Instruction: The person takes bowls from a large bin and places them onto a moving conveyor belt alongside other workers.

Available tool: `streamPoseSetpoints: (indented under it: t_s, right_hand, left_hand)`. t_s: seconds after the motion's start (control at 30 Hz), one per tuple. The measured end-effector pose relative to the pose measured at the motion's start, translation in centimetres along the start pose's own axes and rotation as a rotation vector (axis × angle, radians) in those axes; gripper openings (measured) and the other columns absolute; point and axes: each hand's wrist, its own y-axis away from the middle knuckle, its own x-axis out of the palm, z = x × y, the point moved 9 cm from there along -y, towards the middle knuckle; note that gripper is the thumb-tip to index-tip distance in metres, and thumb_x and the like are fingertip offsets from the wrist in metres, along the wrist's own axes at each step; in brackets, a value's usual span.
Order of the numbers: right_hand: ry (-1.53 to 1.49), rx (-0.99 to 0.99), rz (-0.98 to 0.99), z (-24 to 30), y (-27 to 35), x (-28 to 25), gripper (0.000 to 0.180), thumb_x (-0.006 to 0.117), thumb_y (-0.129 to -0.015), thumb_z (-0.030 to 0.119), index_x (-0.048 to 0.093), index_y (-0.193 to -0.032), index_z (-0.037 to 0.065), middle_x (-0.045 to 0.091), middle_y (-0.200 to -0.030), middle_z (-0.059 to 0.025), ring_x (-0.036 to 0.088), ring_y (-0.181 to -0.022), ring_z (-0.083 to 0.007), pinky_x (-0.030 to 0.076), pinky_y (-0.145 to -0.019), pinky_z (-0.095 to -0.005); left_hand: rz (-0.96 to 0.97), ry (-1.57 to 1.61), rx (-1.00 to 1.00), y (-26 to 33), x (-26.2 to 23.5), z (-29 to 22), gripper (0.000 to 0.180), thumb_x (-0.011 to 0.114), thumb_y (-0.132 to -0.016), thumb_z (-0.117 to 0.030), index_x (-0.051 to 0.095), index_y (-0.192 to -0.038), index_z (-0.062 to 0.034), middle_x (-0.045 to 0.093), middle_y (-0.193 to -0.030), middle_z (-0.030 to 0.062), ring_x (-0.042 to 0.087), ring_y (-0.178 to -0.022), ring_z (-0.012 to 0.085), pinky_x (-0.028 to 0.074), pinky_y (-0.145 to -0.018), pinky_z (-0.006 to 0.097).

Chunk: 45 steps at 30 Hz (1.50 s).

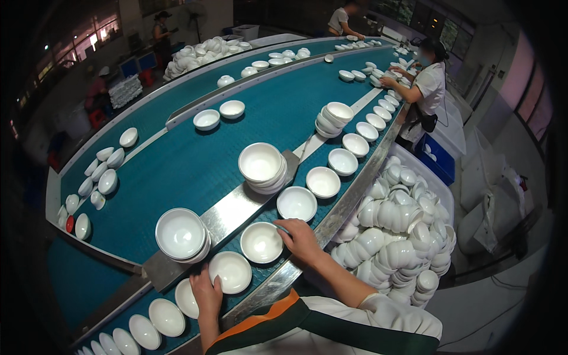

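Observation:
My left hand (207, 291) is closed at the left edge of a white bowl (231, 273), its thumb at the rim and its fingers partly hidden. The neighbouring white bowl (262, 243) has my right hand (300, 239) at its right rim, thumb and fingers bent close around the edge. Both bowls stand upright in a row on the teal conveyor belt (171, 160). Just beyond my hands, a stack of white bowls (181, 234) and a second bowl stack (260, 163) rest on a flat metal strip (231, 210). Another bowl (187, 299) is partly covered by my left hand.
The row of bowls runs along the belt's metal edge (349, 201). A large bin (451, 195) heaped with bowls stands at my right, near a blue crate (436, 158). A co-worker (429, 89) handles bowls farther along; other people are in the background.

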Motion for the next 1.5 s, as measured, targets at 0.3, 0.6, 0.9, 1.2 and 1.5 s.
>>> streamPoseSetpoints:
  t_s: [0.3, 0.6, 0.9, 1.2, 1.5]
  right_hand:
    - [0.193, -0.080, 0.040, -0.8, 2.9, 1.4, 0.028, 0.064, -0.078, 0.012, 0.061, -0.104, 0.002, 0.064, -0.093, -0.0147, 0.057, -0.091, -0.0326, 0.040, -0.087, -0.0420]
    - [0.073, -0.129, 0.242, 2.8, 2.8, 5.3, 0.025, 0.065, -0.077, 0.013, 0.059, -0.098, 0.001, 0.061, -0.075, -0.0187, 0.059, -0.072, -0.0362, 0.046, -0.068, -0.0441]
    - [-0.072, -0.070, 0.037, 1.9, 2.6, 2.1, 0.024, 0.061, -0.081, 0.008, 0.061, -0.105, 0.004, 0.063, -0.097, -0.0138, 0.058, -0.092, -0.0308, 0.044, -0.082, -0.0390]
    - [-0.090, -0.105, 0.131, 4.2, 3.1, 4.4, 0.024, 0.060, -0.082, 0.009, 0.060, -0.106, 0.003, 0.063, -0.100, -0.0131, 0.058, -0.095, -0.0307, 0.046, -0.083, -0.0393]
    - [-0.124, -0.058, 0.075, 2.7, 3.2, 3.0, 0.024, 0.060, -0.083, 0.009, 0.060, -0.107, 0.006, 0.063, -0.098, -0.0133, 0.059, -0.092, -0.0311, 0.048, -0.079, -0.0383]
  left_hand:
    - [-0.188, -0.086, -0.003, 1.2, -3.7, 0.9, 0.045, 0.062, -0.072, -0.001, 0.051, -0.116, 0.0042, 0.055, -0.102, 0.0222, 0.049, -0.100, 0.0385, 0.031, -0.099, 0.046]
    - [0.015, 0.011, 0.016, -0.1, 0.2, -1.9, 0.050, 0.063, -0.075, -0.009, 0.049, -0.122, 0.0024, 0.057, -0.098, 0.0222, 0.051, -0.096, 0.0371, 0.031, -0.100, 0.050]
    - [-0.087, -0.067, -0.069, 1.0, -2.5, 1.4, 0.047, 0.057, -0.074, -0.002, 0.050, -0.119, 0.0042, 0.055, -0.104, 0.0228, 0.049, -0.102, 0.0384, 0.031, -0.099, 0.045]
    - [-0.046, 0.090, 0.097, 0.2, 0.4, -2.7, 0.046, 0.067, -0.079, -0.014, 0.052, -0.119, 0.0026, 0.059, -0.087, 0.0162, 0.055, -0.090, 0.0315, 0.032, -0.098, 0.046]
    - [-0.033, 0.109, -0.119, 0.8, -1.1, 2.0, 0.041, 0.060, -0.081, -0.012, 0.052, -0.119, 0.0024, 0.056, -0.069, 0.0127, 0.053, -0.075, 0.0312, 0.036, -0.092, 0.041]
